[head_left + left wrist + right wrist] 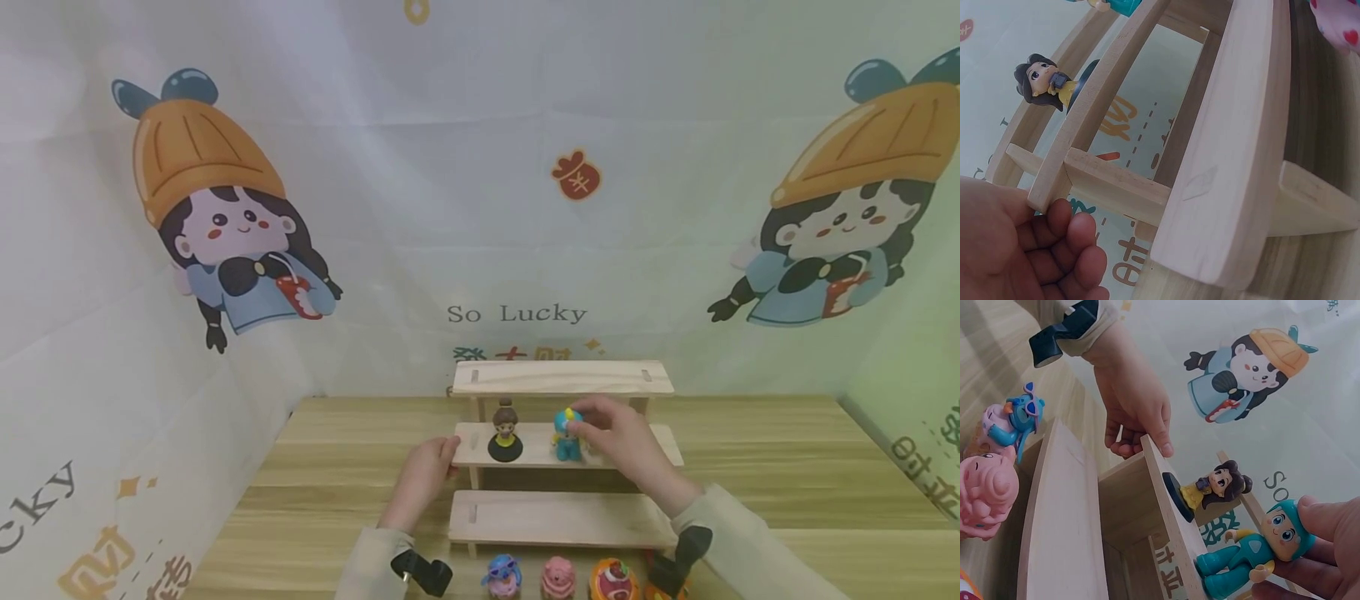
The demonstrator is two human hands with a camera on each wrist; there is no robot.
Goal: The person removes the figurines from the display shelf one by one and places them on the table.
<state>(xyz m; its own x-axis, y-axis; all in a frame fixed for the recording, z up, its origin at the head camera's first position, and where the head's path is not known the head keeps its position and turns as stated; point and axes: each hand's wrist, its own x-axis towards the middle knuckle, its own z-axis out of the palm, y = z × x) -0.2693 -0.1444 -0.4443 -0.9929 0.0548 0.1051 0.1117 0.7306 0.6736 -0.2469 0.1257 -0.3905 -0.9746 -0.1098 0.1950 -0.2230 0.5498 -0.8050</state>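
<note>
1. Watching from afar, I see the right hand pinching a teal-suited toy figurine by its teal-capped head, thumb and fingers closed in.
2. The toy stands upright, feet at the middle board of a pale wooden three-tiered shelf.
3. My left hand grips that board's left end, fingers curled.
4. Between both hands stands a brown-haired, yellow-dressed doll on a round black base.

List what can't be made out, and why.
Head: most of the rightmost orange toy; hidden by black wrist device and bottom edge.
Head: lower parts of coloured printed characters; hidden by pale wooden top board.
Left wrist: most of teal-suited figurine; cut by top edge.
Right wrist: wrist of right hand; right edge.
</note>
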